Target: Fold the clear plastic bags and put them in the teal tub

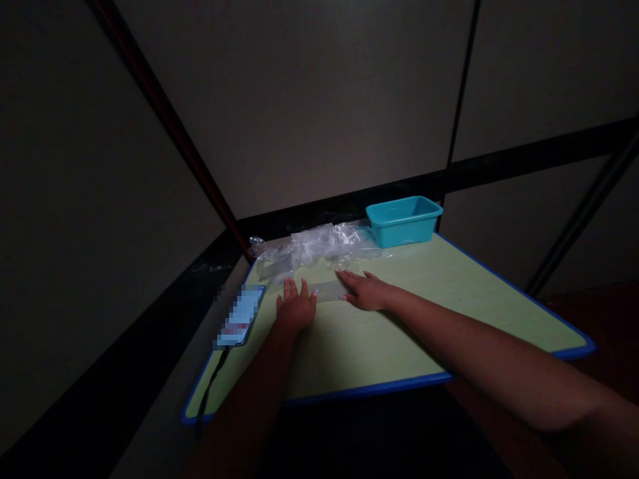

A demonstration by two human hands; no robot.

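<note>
A small translucent plastic piece (pixel 328 291) lies flat on the pale green table (pixel 369 346), between my two hands. My left hand (pixel 296 306) rests palm down at its left end with the fingers spread. At its right end my right hand (pixel 367 291) lies with fingers stretched out and apart, pointing left. Just beyond both hands is a crumpled heap of clear plastic bags (pixel 319 245), spread along the back of the table.
A turquoise basket (pixel 405 231) stands at the back right, touching the plastic. A phone (pixel 242 316) with a lit, blurred screen lies at the left edge, a dark strap (pixel 214 376) hanging from it. Walls rise behind and left of the blue-edged table.
</note>
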